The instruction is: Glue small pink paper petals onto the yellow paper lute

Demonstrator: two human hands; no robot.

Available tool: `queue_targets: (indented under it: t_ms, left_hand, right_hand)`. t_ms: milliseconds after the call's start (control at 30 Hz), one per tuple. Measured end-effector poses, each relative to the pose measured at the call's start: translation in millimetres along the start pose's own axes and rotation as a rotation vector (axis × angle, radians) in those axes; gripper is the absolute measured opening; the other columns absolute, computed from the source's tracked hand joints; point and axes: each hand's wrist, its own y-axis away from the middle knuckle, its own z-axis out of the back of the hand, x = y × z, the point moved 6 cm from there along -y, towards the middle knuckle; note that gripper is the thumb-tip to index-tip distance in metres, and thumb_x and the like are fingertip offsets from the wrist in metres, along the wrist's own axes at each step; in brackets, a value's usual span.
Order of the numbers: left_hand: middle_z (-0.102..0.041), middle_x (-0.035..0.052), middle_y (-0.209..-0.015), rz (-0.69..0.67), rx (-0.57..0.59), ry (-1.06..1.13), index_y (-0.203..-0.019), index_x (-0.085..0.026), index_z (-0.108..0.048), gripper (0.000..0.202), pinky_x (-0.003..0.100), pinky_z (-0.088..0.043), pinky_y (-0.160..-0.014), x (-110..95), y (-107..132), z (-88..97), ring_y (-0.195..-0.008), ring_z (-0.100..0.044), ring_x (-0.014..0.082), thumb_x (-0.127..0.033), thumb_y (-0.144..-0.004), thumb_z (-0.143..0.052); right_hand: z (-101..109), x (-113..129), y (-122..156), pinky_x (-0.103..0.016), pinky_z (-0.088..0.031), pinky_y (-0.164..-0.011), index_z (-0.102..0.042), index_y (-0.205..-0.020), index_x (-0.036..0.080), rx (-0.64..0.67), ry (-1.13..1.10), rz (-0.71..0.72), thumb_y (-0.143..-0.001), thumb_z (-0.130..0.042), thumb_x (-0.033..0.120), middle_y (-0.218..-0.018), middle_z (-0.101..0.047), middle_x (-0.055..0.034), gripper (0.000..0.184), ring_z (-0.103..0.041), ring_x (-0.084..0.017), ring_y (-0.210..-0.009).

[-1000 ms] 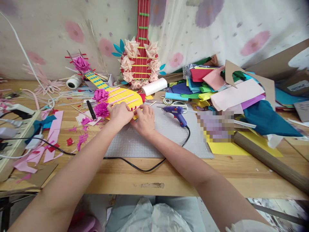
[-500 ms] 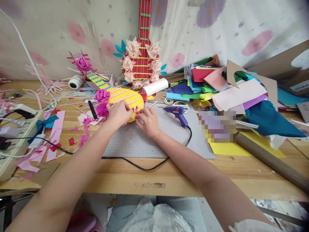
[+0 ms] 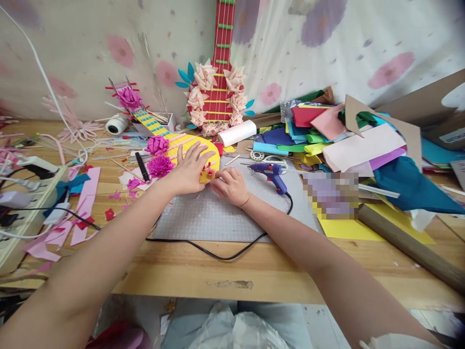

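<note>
A yellow paper guitar (image 3: 211,148) with pink strips and magenta paper flowers (image 3: 161,166) lies tilted at the far left of the grey cutting mat (image 3: 203,224). My left hand (image 3: 189,169) rests over the guitar's body, open, its fingers spread. Small red pieces (image 3: 208,171) show on the yellow surface beside its fingertips. At the body's lower right edge is my right hand (image 3: 232,187), its fingers curled together in a pinch. Whatever lies between those fingers is hidden. To the right, a blue hot glue gun (image 3: 271,174) lies on the mat.
A red paper guitar (image 3: 218,99) with pale flowers leans against the wall. Colored paper (image 3: 359,143) is heaped at right, near a brown roll (image 3: 407,245). Scraps (image 3: 85,206) and a power strip (image 3: 32,220) lie left. A black cord (image 3: 214,254) loops along the front.
My left hand has gone from a pinch near the red pieces to spread fingers over the guitar. My right hand stays at the guitar's edge, more curled. The view has shifted slightly.
</note>
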Motion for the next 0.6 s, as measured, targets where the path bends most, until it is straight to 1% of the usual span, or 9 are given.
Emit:
queue_targets:
  t_ms: [133, 233, 433, 600]
  left_hand:
    - [-0.027, 0.0137, -0.149, 0.046, 0.014, -0.017, -0.14, -0.02, -0.029, 0.077, 0.064, 0.001, -0.109, 4.3, -4.5, -3.5, -0.141, -0.01, 0.0359, -0.032, -0.069, -0.057]
    - [-0.028, 0.0155, -0.148, 0.079, 0.022, -0.019, -0.142, -0.018, -0.027, 0.078, 0.065, 0.003, -0.108, 6.9, -8.7, -5.8, -0.141, -0.01, 0.0368, -0.034, -0.071, -0.057]
    - [-0.029, 0.0159, -0.147, 0.087, 0.038, -0.042, -0.141, -0.018, -0.028, 0.077, 0.064, 0.004, -0.109, 6.3, -15.9, -7.4, -0.142, -0.01, 0.0352, -0.027, -0.07, -0.056]
    - [-0.03, 0.0157, -0.147, 0.072, 0.044, -0.052, -0.141, -0.017, -0.029, 0.072, 0.064, 0.004, -0.109, -1.1, -18.5, -6.3, -0.142, -0.011, 0.0336, -0.022, -0.073, -0.052]
  right_hand:
    - [-4.0, -1.3, -1.8, -0.036, -0.032, -0.076, -0.066, -0.086, 0.021, 0.006, 0.024, 0.018, -0.089, -0.051, 0.032, -0.099, -0.063, -0.0065, 0.019, -0.046, -0.02, -0.088]
    - [-7.3, -3.2, -3.3, -0.036, -0.031, -0.075, -0.066, -0.087, 0.02, 0.007, 0.03, 0.005, -0.089, -0.051, 0.033, -0.099, -0.063, -0.0068, 0.02, -0.045, -0.02, -0.087]
    - [-15.6, -9.0, -6.2, -0.037, -0.031, -0.075, -0.066, -0.09, 0.021, 0.123, -0.007, -0.066, -0.091, -0.047, 0.033, -0.098, -0.061, -0.0086, 0.023, -0.044, -0.022, -0.088]
    - [-14.3, -10.2, -8.1, -0.036, -0.03, -0.075, -0.066, -0.086, 0.019, 0.114, 0.029, -0.087, -0.092, -0.045, 0.031, -0.096, -0.061, -0.0082, 0.025, -0.043, -0.021, -0.086]
